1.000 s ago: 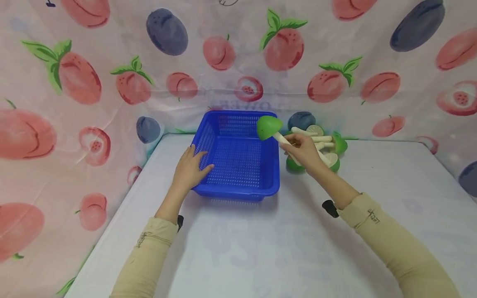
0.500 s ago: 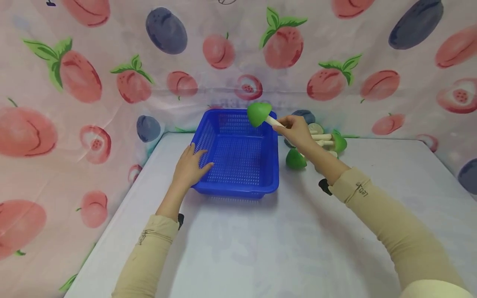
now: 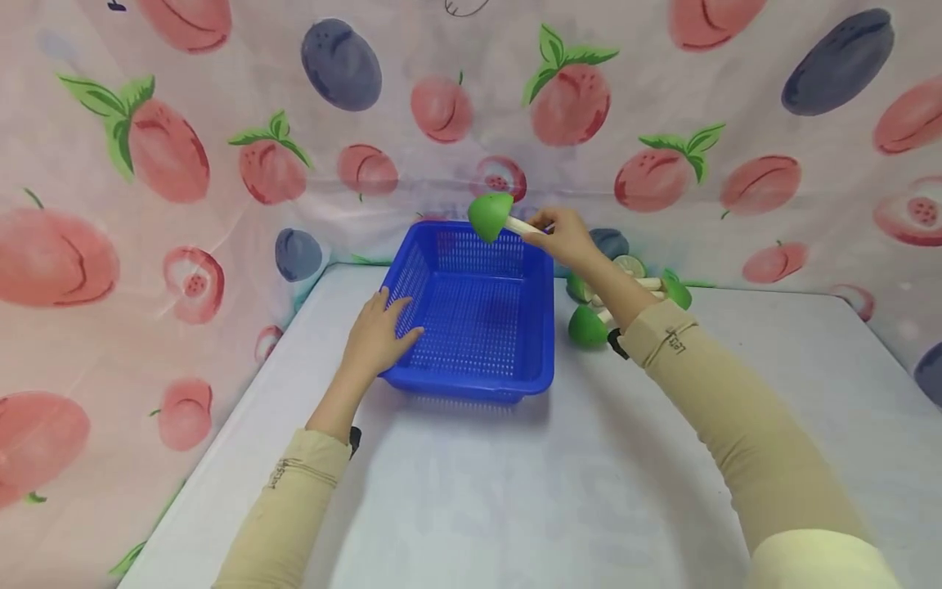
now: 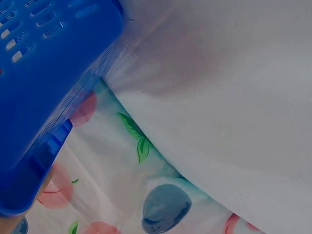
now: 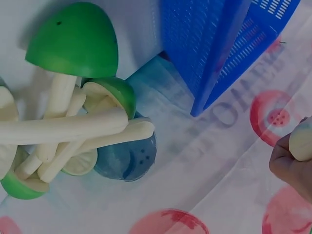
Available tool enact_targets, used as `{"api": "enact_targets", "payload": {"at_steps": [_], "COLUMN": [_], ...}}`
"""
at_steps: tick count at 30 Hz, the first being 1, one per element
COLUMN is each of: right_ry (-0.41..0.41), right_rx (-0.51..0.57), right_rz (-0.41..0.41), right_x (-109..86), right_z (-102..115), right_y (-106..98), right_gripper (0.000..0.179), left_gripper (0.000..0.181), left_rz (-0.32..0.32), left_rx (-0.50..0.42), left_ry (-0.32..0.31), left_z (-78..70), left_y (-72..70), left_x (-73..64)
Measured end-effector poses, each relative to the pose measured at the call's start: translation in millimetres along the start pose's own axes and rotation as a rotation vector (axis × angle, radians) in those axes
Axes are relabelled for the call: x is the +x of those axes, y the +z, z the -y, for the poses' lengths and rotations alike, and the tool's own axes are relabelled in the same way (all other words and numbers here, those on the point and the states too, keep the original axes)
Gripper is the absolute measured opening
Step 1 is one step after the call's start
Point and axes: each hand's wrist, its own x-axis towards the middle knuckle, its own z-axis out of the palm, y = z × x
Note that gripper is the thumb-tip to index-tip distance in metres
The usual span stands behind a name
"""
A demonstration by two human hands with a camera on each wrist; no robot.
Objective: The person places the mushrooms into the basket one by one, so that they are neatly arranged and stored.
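Observation:
My right hand (image 3: 562, 236) pinches the white stem of a toy mushroom (image 3: 491, 217) with a green domed cap. The mushroom is held in the air over the back right of a blue plastic basket (image 3: 471, 386), cap pointing left. In the right wrist view, part of that hand (image 5: 290, 163) shows at the right edge with the pale stem end. My left hand (image 3: 371, 337) rests on the basket's left rim, thumb and forefinger spread straight over the inside. The left wrist view shows the basket's outer wall (image 4: 63, 63), with only slivers of the hand at its rim.
Right of the basket lies a heap of mushrooms, one green cap (image 5: 78, 41) at its front and crossed white stems (image 5: 63, 130) among others. My right arm hides part of the heap in the head view. A fruit-printed cloth (image 3: 441, 49) rises behind the white table (image 3: 441, 491).
My right hand has moved left and upward with the mushroom, away from the heap and over the basket's back. The left hand stays on the rim.

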Motion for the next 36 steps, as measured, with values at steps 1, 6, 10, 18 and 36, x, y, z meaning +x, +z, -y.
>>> {"api": "enact_targets", "payload": {"at_steps": [1,6,10,18,36], "right_ry": [-0.009,-0.030,-0.034,-0.029,0.096], "right_rx": [-0.012,-0.095,-0.098,-0.013,0.022], "right_rz": [0.001,0.011,0.000,0.020,0.068], "right_x": [3.2,16.7,27.1,86.6,180.8], "right_z": [0.6,5.8,10.8,-24.2,-129.5], "right_y": [1.1,10.2,18.2,48.0,159.3], "right_gripper": [0.026,0.026,0.026,0.028,0.030], "left_gripper": [0.061,0.060,0.059,0.059,0.056], "left_rz": [0.000,0.023,0.026,0.020,0.006], "left_rx": [0.003,0.013,0.011,0.007,-0.003], "left_ry": [0.004,0.002,0.003,0.024,-0.007], "left_z": [-0.2,-0.5,-2.5,-5.3,-1.5], "left_y": [-1.0,-2.2,-0.9,2.4,0.8], "left_x": [0.6,0.1,1.1,1.7,-0.5]}}
